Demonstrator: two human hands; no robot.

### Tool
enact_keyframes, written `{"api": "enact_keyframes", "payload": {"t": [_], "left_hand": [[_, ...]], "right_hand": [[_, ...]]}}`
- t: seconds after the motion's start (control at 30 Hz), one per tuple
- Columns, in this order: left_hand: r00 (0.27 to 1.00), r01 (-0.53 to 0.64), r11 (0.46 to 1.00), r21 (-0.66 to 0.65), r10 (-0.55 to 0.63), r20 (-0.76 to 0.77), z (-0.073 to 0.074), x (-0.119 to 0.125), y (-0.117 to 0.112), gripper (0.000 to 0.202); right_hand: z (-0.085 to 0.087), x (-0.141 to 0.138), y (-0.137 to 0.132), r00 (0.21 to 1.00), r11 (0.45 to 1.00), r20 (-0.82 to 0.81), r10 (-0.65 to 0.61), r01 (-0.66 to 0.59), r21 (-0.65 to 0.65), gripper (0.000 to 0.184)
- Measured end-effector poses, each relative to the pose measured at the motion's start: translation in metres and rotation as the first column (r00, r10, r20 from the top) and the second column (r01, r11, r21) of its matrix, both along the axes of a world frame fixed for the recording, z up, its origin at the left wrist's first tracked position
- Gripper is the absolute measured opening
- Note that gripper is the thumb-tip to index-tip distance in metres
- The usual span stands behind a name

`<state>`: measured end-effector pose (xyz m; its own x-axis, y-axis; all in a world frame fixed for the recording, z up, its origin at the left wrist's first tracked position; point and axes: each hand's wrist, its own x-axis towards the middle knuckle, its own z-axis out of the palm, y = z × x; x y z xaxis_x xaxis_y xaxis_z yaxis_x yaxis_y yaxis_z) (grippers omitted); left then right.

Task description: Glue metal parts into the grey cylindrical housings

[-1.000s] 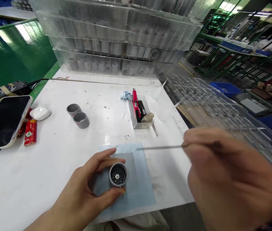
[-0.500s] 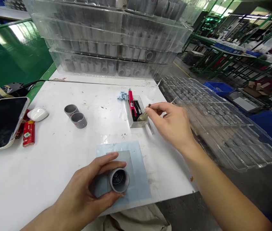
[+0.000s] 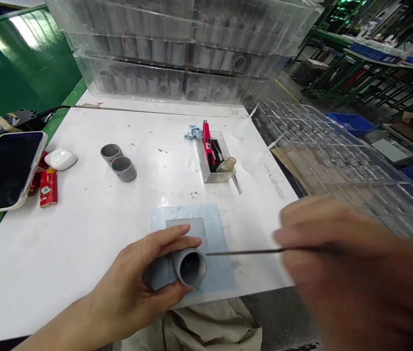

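White table [image 3: 82, 234] in a workshop, a grey tube [image 3: 196, 274] in the left hand [image 3: 129, 278]

The room is a workshop, and clear plastic boxes [image 3: 129, 22] with rows of tubes inside are piled along the top of the frame. A shiny green panel [image 3: 24, 53] fills the upper left; clear divided trays [image 3: 348, 161] lie at the right.

At the bottom centre, the left hand is clamped around the grey tube — the thumb on the near side, the fingers on the far side. The tube is tilted, its open mouth turned toward the lower right, and its inside is dark. It is over a light blue sheet [image 3: 224, 278]; whether it touches this sheet, I cannot tell.

The right hand [image 3: 338, 263], large and blurred at the lower right, has its fingertips together on a thin rod [image 3: 245, 252]. The rod points left, its end just beside the tube's rim; I cannot see if they touch.

Left of the centre, two short grey rings [image 3: 123, 171] stand side by side. Above the centre, a clear box [image 3: 218, 178] holds a red tool [image 3: 207, 146] and a small bottle [image 3: 225, 165]. Near the left edge are a phone [image 3: 9, 168], a white rounded object [image 3: 60, 159] and a red lighter [image 3: 48, 190].
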<state>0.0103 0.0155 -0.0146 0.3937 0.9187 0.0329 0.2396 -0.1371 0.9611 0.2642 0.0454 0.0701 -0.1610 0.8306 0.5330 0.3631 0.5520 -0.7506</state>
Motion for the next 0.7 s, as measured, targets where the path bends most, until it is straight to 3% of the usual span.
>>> {"api": "enact_keyframes", "payload": {"t": [0.1,0.23,0.53,0.7], "left_hand": [[0.999,0.008,1.0,-0.008,-0.007,0.032,0.002,0.0,0.0,0.073],[1.0,0.001,1.0,0.028,-0.002,0.025,0.001,0.001,0.001,0.073],[1.0,0.008,0.997,0.078,-0.008,-0.009,-0.002,0.002,0.004,0.075],[1.0,0.012,0.999,0.038,-0.012,0.001,0.0,0.002,0.004,0.077]], "right_hand": [[-0.007,-0.023,-0.009,0.987,0.986,-0.109,0.117,-0.129,-0.105,0.027],[-0.016,-0.032,-0.008,0.98,0.967,-0.108,0.167,-0.184,-0.178,0.022],[-0.016,-0.027,-0.003,0.986,0.984,0.07,0.152,-0.144,-0.107,0.017],[-0.01,-0.025,-0.007,0.994,0.988,-0.005,0.11,-0.11,-0.113,0.024]]}}
